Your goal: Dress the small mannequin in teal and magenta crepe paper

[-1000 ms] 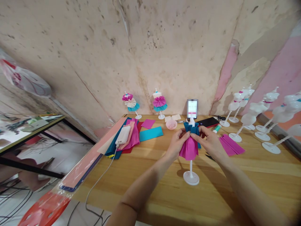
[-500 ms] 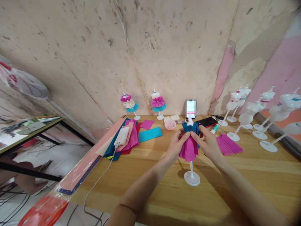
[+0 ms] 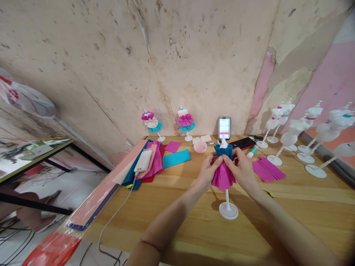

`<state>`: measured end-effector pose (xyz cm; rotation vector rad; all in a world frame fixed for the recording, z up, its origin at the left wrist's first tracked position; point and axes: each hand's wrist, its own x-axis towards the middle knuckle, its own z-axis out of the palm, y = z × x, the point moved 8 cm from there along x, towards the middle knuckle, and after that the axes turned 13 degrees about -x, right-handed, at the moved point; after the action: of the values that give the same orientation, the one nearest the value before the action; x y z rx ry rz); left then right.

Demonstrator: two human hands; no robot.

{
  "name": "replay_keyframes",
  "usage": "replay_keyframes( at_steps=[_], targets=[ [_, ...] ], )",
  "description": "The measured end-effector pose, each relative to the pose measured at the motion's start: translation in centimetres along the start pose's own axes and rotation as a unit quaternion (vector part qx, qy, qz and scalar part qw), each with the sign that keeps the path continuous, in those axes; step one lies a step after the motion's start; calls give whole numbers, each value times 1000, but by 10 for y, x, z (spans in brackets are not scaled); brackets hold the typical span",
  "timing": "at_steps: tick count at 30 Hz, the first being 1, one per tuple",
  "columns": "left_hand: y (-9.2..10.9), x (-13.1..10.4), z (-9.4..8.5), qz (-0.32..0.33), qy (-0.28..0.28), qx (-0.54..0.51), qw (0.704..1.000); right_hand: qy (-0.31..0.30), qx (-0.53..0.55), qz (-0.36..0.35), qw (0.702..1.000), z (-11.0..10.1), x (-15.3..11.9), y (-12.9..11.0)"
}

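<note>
A small white mannequin (image 3: 229, 211) on a round base stands before me, dressed in crepe paper. Gathered teal paper (image 3: 224, 149) wraps its upper body, and a pleated magenta paper skirt (image 3: 222, 181) flares below. My left hand (image 3: 208, 171) closes on the waist from the left, while my right hand (image 3: 241, 170) pinches the same place from the other side. Both thumbs meet at the front, where teal and magenta join. The other fingers curl behind the teal paper, partly hidden.
Flat magenta sheets (image 3: 268, 170), a glue stick (image 3: 252, 152) and several bare white mannequins (image 3: 288, 139) are to the right. At the back are a phone (image 3: 224, 128), a pink bowl (image 3: 200, 147) and two dressed mannequins (image 3: 186, 120). A power bank (image 3: 143, 160) lies on paper at left.
The mannequin's base has shifted slightly right, and the skirt spreads a little wider. Beside my right forearm, a small yellow item now shows. Both hands keep their grip at the waist.
</note>
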<state>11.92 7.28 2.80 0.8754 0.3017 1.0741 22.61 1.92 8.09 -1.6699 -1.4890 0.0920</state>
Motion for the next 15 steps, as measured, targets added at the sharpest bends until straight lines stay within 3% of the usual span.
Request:
replay_keyframes(
  at_steps=[6, 12, 15],
  targets=[
    [-4, 3, -5, -7, -15, -10, 1000, 42, 19, 18, 999, -4, -4, 0],
    [-5, 6, -8, -8, -56, -22, 998, 34, 5, 5, 999, -7, -5, -6],
    [-3, 6, -9, -4, -48, 13, 999, 27, 1, -8, 1000, -7, -5, -8]
  ],
)
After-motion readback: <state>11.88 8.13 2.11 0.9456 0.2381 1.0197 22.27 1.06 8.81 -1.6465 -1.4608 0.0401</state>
